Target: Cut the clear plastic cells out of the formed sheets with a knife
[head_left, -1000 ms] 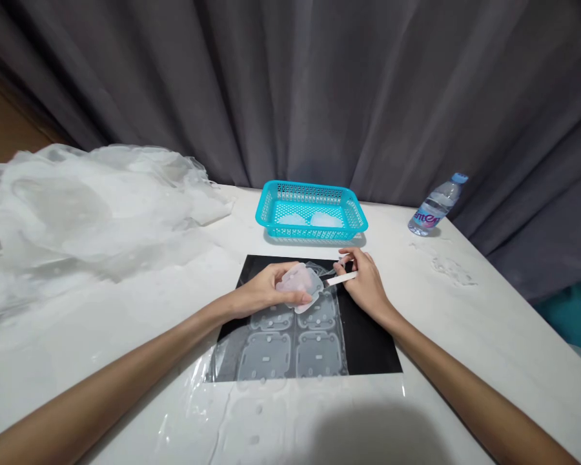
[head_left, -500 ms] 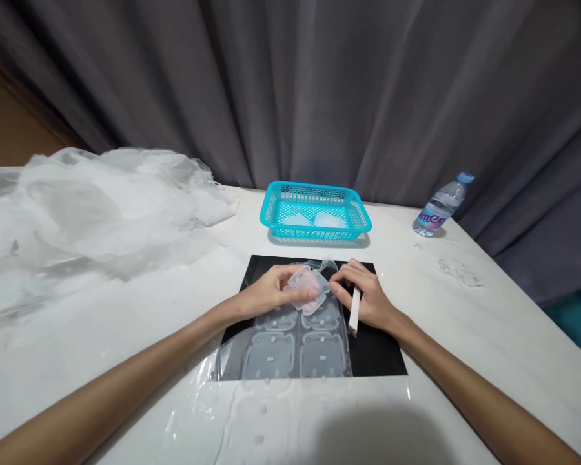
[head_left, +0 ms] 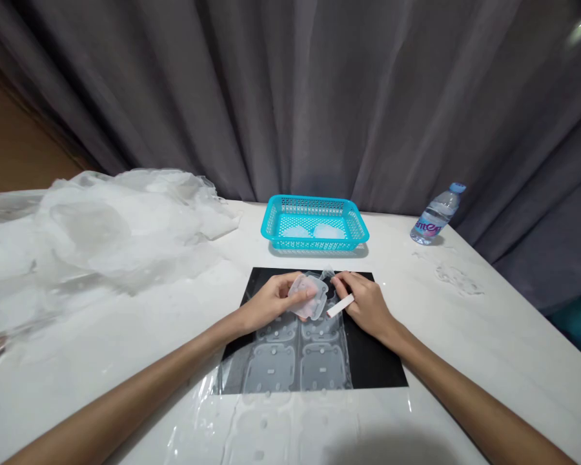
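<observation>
My left hand (head_left: 271,301) is closed round a translucent plastic piece (head_left: 308,296), lifted a little off a clear film strip (head_left: 295,361) of similar moulded pieces. The strip lies on a black mat (head_left: 372,349) in front of me. My right hand (head_left: 365,303) is closed on a thin white stick-like tool (head_left: 341,306), whose near end points toward the held piece. The right fingertips pinch the film's crumpled far end (head_left: 328,275) beside that piece.
A turquoise basket (head_left: 314,223) with two pale translucent pieces stands behind the mat. A heap of clear plastic sheeting (head_left: 91,226) fills the table's left side. A water bottle (head_left: 434,216) lies at the far right, near the grey curtain. The white table (head_left: 465,323) ends at right.
The white tool in my right hand has swung from sideways to pointing down and back to slanting toward the piece. My left hand kept hold of the plastic piece, shifting slightly right.
</observation>
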The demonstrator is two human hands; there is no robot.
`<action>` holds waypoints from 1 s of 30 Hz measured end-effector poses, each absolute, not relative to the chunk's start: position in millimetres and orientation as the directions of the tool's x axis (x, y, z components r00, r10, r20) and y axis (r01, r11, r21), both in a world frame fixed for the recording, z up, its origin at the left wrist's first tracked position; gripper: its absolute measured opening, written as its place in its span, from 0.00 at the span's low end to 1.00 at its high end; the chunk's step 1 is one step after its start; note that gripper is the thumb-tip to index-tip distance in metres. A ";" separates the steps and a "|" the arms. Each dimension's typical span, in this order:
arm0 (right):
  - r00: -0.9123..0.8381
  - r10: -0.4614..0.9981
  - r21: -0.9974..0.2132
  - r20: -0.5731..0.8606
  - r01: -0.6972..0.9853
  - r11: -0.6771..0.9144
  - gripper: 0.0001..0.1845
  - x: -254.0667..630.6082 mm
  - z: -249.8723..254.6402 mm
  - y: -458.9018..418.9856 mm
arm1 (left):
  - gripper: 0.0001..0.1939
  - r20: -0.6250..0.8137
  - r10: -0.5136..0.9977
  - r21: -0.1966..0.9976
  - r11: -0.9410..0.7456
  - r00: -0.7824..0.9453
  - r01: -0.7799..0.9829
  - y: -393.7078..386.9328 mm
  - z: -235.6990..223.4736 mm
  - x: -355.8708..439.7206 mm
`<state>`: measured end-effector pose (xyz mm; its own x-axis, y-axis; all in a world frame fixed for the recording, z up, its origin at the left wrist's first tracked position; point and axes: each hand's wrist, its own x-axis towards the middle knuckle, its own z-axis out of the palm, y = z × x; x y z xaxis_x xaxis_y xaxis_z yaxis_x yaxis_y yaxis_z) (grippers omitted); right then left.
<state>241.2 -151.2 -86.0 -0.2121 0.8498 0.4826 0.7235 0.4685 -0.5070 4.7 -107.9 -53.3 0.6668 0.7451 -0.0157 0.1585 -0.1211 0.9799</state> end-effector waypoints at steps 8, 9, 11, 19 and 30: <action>-0.275 0.856 -0.387 0.438 0.802 0.456 0.14 236.3 -87.4 -148.6 | 0.18 0.315 0.827 0.585 -0.556 0.467 0.591 -9.6 15.5 21.0; -0.284 0.854 -0.377 0.436 0.804 0.460 0.14 235.7 -87.3 -148.5 | 0.16 0.300 0.830 0.540 -0.554 0.470 0.633 4.7 16.5 23.4; -0.292 0.851 -0.364 0.436 0.808 0.464 0.14 234.5 -87.1 -148.1 | 0.15 0.281 0.838 0.460 -0.545 0.467 0.701 27.1 11.9 29.1; -0.304 0.848 -0.363 0.434 0.802 0.474 0.10 231.7 -86.3 -146.5 | 0.19 0.127 0.794 0.296 -0.602 0.594 0.742 61.5 -15.9 76.5; -0.312 0.856 -0.386 0.412 0.792 0.474 0.08 230.7 -86.7 -146.2 | 0.19 -0.002 0.783 0.507 -0.535 0.622 0.676 79.9 -39.0 86.2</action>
